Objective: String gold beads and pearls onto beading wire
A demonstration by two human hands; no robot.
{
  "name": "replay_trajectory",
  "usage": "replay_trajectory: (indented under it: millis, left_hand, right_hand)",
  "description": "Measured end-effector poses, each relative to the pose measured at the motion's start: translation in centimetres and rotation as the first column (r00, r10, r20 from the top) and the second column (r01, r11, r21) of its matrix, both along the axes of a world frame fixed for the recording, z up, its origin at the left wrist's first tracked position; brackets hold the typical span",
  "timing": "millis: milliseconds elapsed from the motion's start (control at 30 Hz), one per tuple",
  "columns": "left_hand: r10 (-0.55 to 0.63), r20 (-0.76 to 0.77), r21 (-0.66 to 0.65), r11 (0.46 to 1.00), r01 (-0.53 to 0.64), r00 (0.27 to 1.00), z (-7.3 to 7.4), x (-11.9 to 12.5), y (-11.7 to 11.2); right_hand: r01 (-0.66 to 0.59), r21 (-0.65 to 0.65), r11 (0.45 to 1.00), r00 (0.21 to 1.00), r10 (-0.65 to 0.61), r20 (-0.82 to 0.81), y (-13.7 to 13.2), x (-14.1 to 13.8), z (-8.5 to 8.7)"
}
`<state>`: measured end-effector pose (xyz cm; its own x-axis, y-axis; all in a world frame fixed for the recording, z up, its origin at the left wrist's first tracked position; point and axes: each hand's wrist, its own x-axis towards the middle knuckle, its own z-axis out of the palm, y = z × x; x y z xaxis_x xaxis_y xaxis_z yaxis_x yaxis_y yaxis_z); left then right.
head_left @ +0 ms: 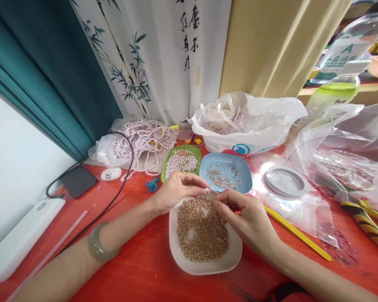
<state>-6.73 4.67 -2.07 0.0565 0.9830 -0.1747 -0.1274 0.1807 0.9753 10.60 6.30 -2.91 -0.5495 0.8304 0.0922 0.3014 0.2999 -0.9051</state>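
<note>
Operator: Status of both hands, please.

Technician: Both hands meet over the far rim of the white dish, which sits on the red counter and holds a bed of small gold beads. The left hand is closed in a pinch, thumb against forefinger, on something too fine to identify; a faint clear strand or pin appears between the two hands. The right hand is likewise closed in a pinch at the same point, fingertips almost touching those of the left.

Operator: Which step is this?

Technician: Judged from the pose, a bead is being fed onto a fine thread or pin directly above the dish. The next move calls for a steady alignment of the bead hole with the strand tip, kept low over the dish so a dropped bead falls back among the others.

Operator: Supplies nearby?

Technician: The blue dish just beyond holds thin metal pins. The green dish beside it holds pale pearls. Pearl strands lie on a bag behind.

Operator: Any legible markings?

Technician: The white curtain carries black brush calligraphy in Chinese characters beside painted bamboo; I cannot read it reliably. The bottle at right shows a green letter "A" on its label. The white plastic bag bears a blue round logo, its wording unreadable.
</note>
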Motion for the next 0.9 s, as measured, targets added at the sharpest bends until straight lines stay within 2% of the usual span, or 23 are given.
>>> replay_trajectory:
  millis: [200,400,633,700,733,833,900]
  left_hand:
    - [-0.026,-0.179,0.091,0.995,0.043,0.983,0.3,0.0,-0.2]
    - [-0.018,-0.375,0.179,0.98,0.091,0.927,0.8,0.3,-0.7]
    - [-0.088,-0.408,0.111,0.983,0.146,0.909,1.5,-0.5,-0.5]
    - [-0.137,-0.537,0.089,0.972,0.217,0.832,2.0,-0.9,-0.6]
    - [-0.173,-0.627,0.079,0.956,0.283,0.759,2.2,-1.1,-0.7]
    - [-0.239,-0.845,0.032,0.871,0.49,0.479,2.4,-1.3,-1.1]
    - [-0.238,-0.903,0.01,0.821,0.571,0.358,2.2,-1.2,-1.4]
  right_hand:
    - [-0.015,0.011,1.0,1.0,0.015,-0.002,0.0,-0.1,0.1]
    - [-0.028,0.027,0.999,1.0,0.027,0.013,0.1,-0.1,0.2]
    - [-0.04,0.012,0.999,0.999,0.04,0.0,0.3,0.0,-0.4]
    - [-0.037,0.017,0.999,0.999,0.037,0.005,0.5,0.0,-0.6]
    - [-0.031,0.024,0.999,0.999,0.031,0.013,0.5,0.0,-0.6]
    - [-0.015,0.058,0.998,0.999,0.013,0.037,0.6,0.0,-0.7]
    - [-0.013,0.079,0.997,0.999,0.009,0.05,0.6,0.1,-0.7]
